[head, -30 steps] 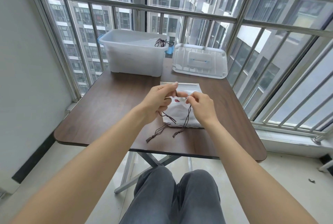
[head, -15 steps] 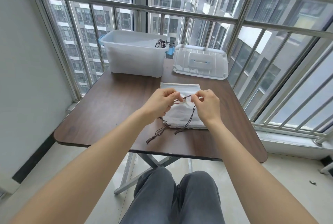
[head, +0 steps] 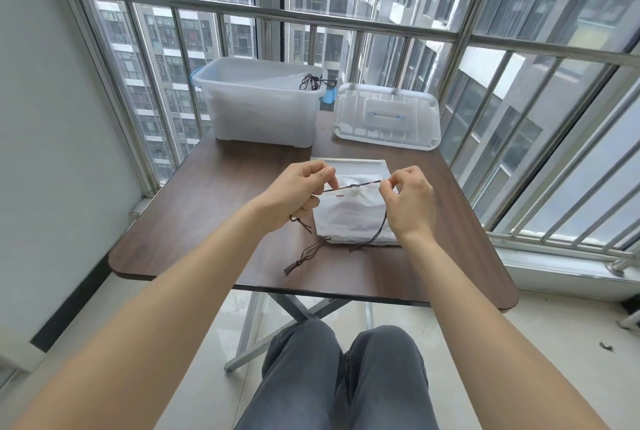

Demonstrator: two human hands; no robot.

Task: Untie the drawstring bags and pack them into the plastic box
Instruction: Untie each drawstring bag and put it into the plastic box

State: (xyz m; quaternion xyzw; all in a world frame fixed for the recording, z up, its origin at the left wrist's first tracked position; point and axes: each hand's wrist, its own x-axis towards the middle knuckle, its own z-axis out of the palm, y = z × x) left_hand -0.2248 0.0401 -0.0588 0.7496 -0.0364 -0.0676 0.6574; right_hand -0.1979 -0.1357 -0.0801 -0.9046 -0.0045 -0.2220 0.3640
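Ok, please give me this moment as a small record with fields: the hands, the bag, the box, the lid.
left hand: pinches the dark cord, pulling it to the left
right hand: pinches the same cord, pulling it to the right
cord: stretched between the hands, with a knot near its middle
bag: white, lying on the table under the hands
box: open, at the far side of the table; dark cords show at its right rim
lid: flat on the table, right of the box
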